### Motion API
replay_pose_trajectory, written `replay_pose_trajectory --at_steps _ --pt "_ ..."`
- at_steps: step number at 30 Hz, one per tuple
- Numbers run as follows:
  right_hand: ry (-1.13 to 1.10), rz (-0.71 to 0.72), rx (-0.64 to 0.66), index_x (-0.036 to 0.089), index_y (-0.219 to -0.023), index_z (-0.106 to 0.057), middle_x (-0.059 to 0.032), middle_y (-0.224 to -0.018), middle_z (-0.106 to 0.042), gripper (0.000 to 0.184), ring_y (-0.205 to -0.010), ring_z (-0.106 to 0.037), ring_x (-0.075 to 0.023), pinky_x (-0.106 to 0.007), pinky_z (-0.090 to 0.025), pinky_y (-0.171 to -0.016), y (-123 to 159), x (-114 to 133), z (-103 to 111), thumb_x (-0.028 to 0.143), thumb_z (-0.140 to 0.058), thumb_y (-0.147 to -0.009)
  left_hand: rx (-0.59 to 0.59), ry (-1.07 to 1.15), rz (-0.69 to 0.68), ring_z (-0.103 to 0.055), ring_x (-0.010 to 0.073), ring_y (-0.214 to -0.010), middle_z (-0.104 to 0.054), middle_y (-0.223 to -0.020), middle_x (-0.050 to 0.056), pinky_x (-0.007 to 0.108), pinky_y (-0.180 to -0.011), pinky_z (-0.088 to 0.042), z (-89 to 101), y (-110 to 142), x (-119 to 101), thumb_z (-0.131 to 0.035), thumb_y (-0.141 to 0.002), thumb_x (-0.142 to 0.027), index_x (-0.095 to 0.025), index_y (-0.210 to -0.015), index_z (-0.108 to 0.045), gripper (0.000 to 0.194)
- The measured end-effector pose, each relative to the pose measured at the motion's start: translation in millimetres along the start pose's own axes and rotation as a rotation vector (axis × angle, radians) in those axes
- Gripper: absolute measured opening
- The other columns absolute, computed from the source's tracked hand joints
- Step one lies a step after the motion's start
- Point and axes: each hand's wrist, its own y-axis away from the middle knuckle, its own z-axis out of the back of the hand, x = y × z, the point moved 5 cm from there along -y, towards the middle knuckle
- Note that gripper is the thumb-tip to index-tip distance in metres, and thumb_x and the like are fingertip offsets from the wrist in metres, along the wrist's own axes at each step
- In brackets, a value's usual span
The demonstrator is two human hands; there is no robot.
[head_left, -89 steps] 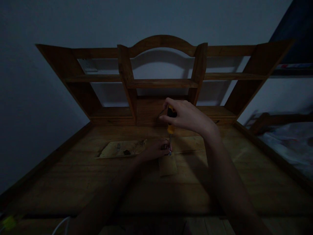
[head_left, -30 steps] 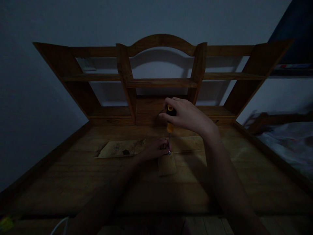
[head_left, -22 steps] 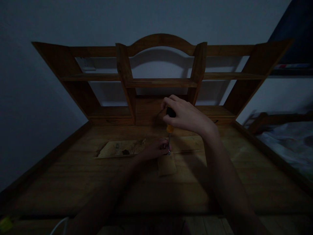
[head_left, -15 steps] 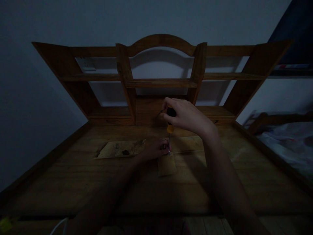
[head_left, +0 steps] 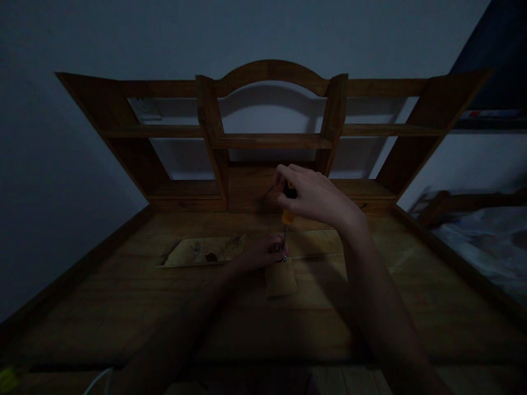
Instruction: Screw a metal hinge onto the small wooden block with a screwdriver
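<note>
Screwdriver (head_left: 287,218), yellow-and-black handle, metal shaft: near upright, gripped by right hand (head_left: 315,195), tip at far edge of small rectangular pale wooden piece (head_left: 281,280) on brown wooden desk (head_left: 127,291). Left hand (head_left: 261,252): fingers beside tip; whether holding anything, cannot tell.

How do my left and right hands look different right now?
Your right hand is raised, gripping the yellow-and-black screwdriver by its handle; your left hand is low, fingers by the screwdriver's tip. The right hand looks paler, while the left hand is in deeper shadow. Both are bare and close to the screwdriver.
</note>
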Motion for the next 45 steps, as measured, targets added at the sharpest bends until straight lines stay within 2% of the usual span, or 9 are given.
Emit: replay_pose_trajectory --at_steps 3,7,13,19,25,32,35,40,45 --pt "-0.029 -0.003 0.013 0.024 -0.106 -0.052 -0.0049 -0.108 -0.062 0.024 -0.101 -0.061 -0.0243 -0.037 -0.042 -0.089 -0.4 -0.5 -1.0 0.030 -0.056 -0.084 0.001 0.010 -0.001 -0.056 0.0151 -0.082 -0.062 -0.091 0.002 0.024 -0.073 -0.043 -0.3 0.1 -0.3 -0.057 -0.092 -0.026 -0.016 -0.097 -0.064 0.014" --pt "-0.050 0.006 -0.009 0.023 -0.110 -0.053 -0.0057 -0.109 -0.063 0.025 -0.103 -0.060 -0.0245 -0.037 -0.042 -0.091 -0.6 -0.5 -0.6 0.036 -0.053 -0.089 -0.011 0.012 -0.012 -0.055 0.0148 -0.081 -0.061 -0.090 0.002 0.025 -0.074 -0.043 -0.5 -0.6 -0.7 -0.057 -0.092 -0.027 -0.016 -0.095 -0.064 0.013" --pt "-0.045 0.002 -0.010 0.022 -0.104 -0.055 -0.0052 -0.107 -0.064 0.021 -0.099 -0.061 -0.0229 -0.035 -0.042 -0.088 -0.8 -0.4 0.4 0.028 -0.053 -0.084 -0.016 0.006 -0.031 -0.054 0.0144 -0.080 -0.060 -0.089 0.001 0.025 -0.072 -0.042 -0.7 -1.5 1.6 -0.058 -0.092 -0.028 -0.016 -0.094 -0.064 0.013" --pt "-0.012 0.002 -0.038 0.023 -0.105 -0.055 -0.0057 -0.106 -0.064 0.022 -0.100 -0.061 -0.0242 -0.036 -0.041 -0.087 -2.1 -1.6 -1.7 0.039 -0.054 -0.089 -0.005 0.040 -0.010 -0.055 0.0149 -0.081 -0.061 -0.090 0.002 0.025 -0.073 -0.043 -1.4 -0.9 2.2 -0.056 -0.093 -0.031 -0.016 -0.096 -0.063 0.016" --pt "0.024 0.010 -0.036 0.023 -0.100 -0.055 -0.0044 -0.105 -0.064 0.015 -0.097 -0.061 -0.0227 -0.034 -0.040 -0.082 -1.7 0.2 -0.9 0.027 -0.055 -0.085 -0.002 0.019 -0.034 -0.054 0.0145 -0.079 -0.061 -0.088 0.002 0.025 -0.072 -0.043 -0.5 -0.6 -0.6 -0.056 -0.094 -0.031 -0.017 -0.096 -0.063 0.015" --pt "0.014 0.009 -0.026 0.023 -0.102 -0.055 -0.0049 -0.103 -0.064 0.020 -0.095 -0.061 -0.0232 -0.035 -0.040 -0.082 -2.7 -0.8 -1.1 0.039 -0.055 -0.089 -0.018 0.017 -0.021 -0.054 0.0139 -0.077 -0.061 -0.086 0.001 0.024 -0.070 -0.043 0.3 -0.5 -3.5 -0.057 -0.093 -0.030 -0.016 -0.094 -0.063 0.016" --pt "0.034 0.025 -0.020 0.023 -0.099 -0.056 -0.0045 -0.102 -0.064 0.013 -0.095 -0.061 -0.0220 -0.034 -0.039 -0.080 -2.7 -1.0 -0.6 0.031 -0.054 -0.088 -0.008 0.002 -0.013 -0.054 0.0141 -0.077 -0.061 -0.086 0.001 0.025 -0.071 -0.043 -0.2 -0.9 -2.6 -0.057 -0.093 -0.030 -0.016 -0.095 -0.064 0.016" --pt "-0.003 0.017 -0.009 0.023 -0.104 -0.054 -0.0049 -0.109 -0.063 0.022 -0.101 -0.061 -0.0239 -0.035 -0.041 -0.085 0.8 0.9 1.6 0.029 -0.057 -0.083 -0.012 -0.001 -0.003 -0.055 0.0145 -0.079 -0.062 -0.088 0.002 0.025 -0.071 -0.044 -0.6 -1.3 1.6 -0.058 -0.093 -0.031 -0.016 -0.095 -0.064 0.017" --pt "0.020 -0.007 -0.013 0.023 -0.107 -0.054 -0.0058 -0.106 -0.065 0.023 -0.100 -0.062 -0.0247 -0.035 -0.041 -0.084 -0.1 0.3 1.0 0.035 -0.056 -0.087 -0.007 -0.007 0.019 -0.055 0.0144 -0.078 -0.062 -0.087 0.001 0.024 -0.070 -0.044 -1.3 -1.6 1.6 -0.058 -0.093 -0.033 -0.017 -0.096 -0.064 0.017"
